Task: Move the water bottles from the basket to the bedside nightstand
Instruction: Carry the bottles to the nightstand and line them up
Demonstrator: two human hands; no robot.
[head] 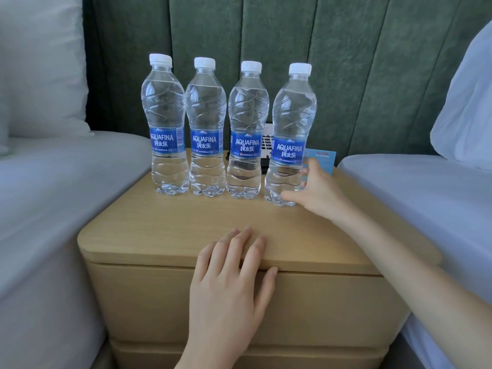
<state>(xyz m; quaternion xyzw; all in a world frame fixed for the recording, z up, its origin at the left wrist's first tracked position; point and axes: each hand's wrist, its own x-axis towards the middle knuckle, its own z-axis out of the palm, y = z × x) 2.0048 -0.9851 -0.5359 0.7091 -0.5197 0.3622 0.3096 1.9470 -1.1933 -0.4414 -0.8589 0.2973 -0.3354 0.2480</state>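
Clear plastic, blue labels: four Aquafina bottles (205, 134) stand upright, caps on, in one row running 9 to 3 o'clock across the far half of the pale wood nightstand (165, 230), neighbours close or touching. Item of interest is the rightmost bottle (291, 123), at the 3 o'clock end of the row. Its long axis is vertical and its base sits flat on the top. The right hand (319, 193) reaches in from 4 o'clock and wraps its lower body: thumb (288, 196) laid across the near side of the base, fingers (310, 166) curled round the far side, seen partly through the water. The bottle lies at about 10 o'clock from the palm. Firmness of the hold cannot be told. The left hand (231, 278) rests at 6 o'clock on the nightstand's front edge, fingers straight and slightly spread on the top, thumb on the drawer front. It holds nothing and is well apart from every bottle, so the right hand is the nearer. Behind the row sit a dark keyed device (267, 145) and a light blue card (323, 159), the card just behind the right fingers. The basket is not in view. Judgement: placement looks all but done. The remaining move would be to open the fingers and draw back toward 4 o'clock without tipping this tall, narrow-based bottle toward its neighbour at 9 o'clock.
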